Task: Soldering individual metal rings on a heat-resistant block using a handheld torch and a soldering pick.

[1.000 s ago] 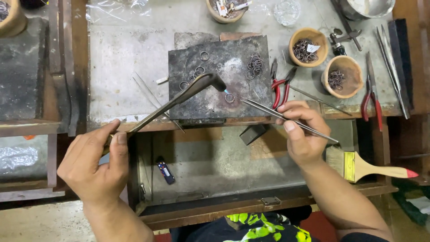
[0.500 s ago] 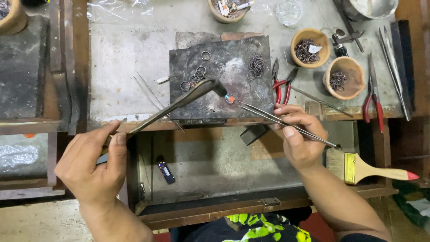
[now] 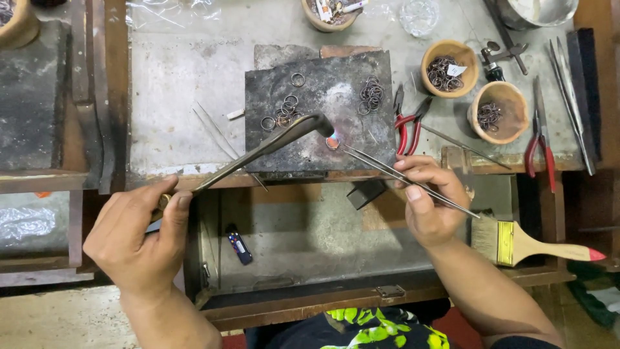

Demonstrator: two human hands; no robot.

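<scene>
My left hand (image 3: 139, 236) grips the handle of a long metal torch (image 3: 258, 150) whose bent nozzle points down at a dark soldering block (image 3: 316, 106). A small flame plays on a glowing ring (image 3: 332, 142) near the block's front edge. My right hand (image 3: 429, 200) holds long steel tweezers (image 3: 400, 178), their tips reaching to that ring. Loose metal rings lie in two clusters on the block, one at left (image 3: 282, 113) and one at right (image 3: 371, 95).
Red-handled pliers (image 3: 408, 123) lie right of the block. Two wooden bowls (image 3: 449, 64) (image 3: 497, 111) hold more rings. A wooden-handled brush (image 3: 529, 244) and a small dark lighter (image 3: 239, 244) lie in the open drawer. More pliers (image 3: 539, 139) and tools lie at far right.
The torch tip and tweezers have closed in on one ring at the block's front edge, and the flame now heats it to a glow. Both hands shifted only slightly.
</scene>
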